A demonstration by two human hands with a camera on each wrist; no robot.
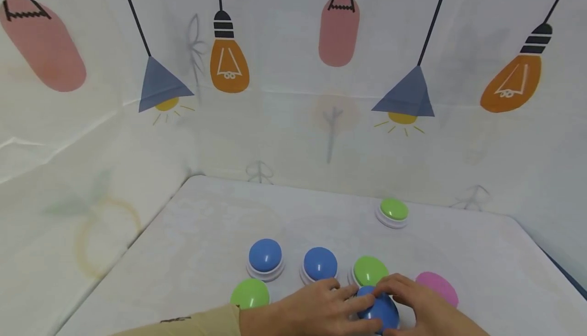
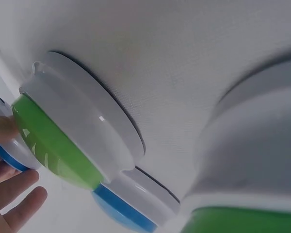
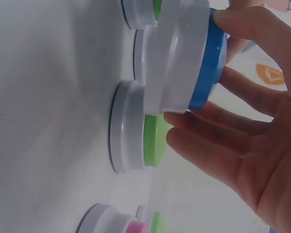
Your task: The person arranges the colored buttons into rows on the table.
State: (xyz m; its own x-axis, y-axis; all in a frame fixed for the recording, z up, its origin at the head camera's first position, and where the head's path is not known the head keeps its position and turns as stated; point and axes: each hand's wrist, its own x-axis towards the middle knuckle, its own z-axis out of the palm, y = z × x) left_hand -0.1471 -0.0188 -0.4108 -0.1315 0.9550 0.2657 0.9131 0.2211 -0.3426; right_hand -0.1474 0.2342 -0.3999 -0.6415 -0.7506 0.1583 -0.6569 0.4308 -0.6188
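Note:
A blue push button with a white base [image 1: 386, 314] is between my two hands near the front of the table. My left hand [image 1: 318, 309] holds its left side with spread, bent fingers. From the other side my right hand [image 1: 424, 305] grips it; in the right wrist view the thumb and fingers go round the blue dome [image 3: 214, 58], and its white base stands clear of the table. Just behind it sits a green button [image 1: 370, 270]. In the left wrist view a green button [image 2: 58, 145] partly hides the held one.
Two more blue buttons, one left [image 1: 265, 255] and one middle [image 1: 320, 263], stand behind my left hand. A green button [image 1: 250, 294] is beside my left wrist, a pink one [image 1: 437, 287] behind my right hand, another green one [image 1: 393, 209] farther back. A printed sheet [image 1: 284, 132] hangs behind the table.

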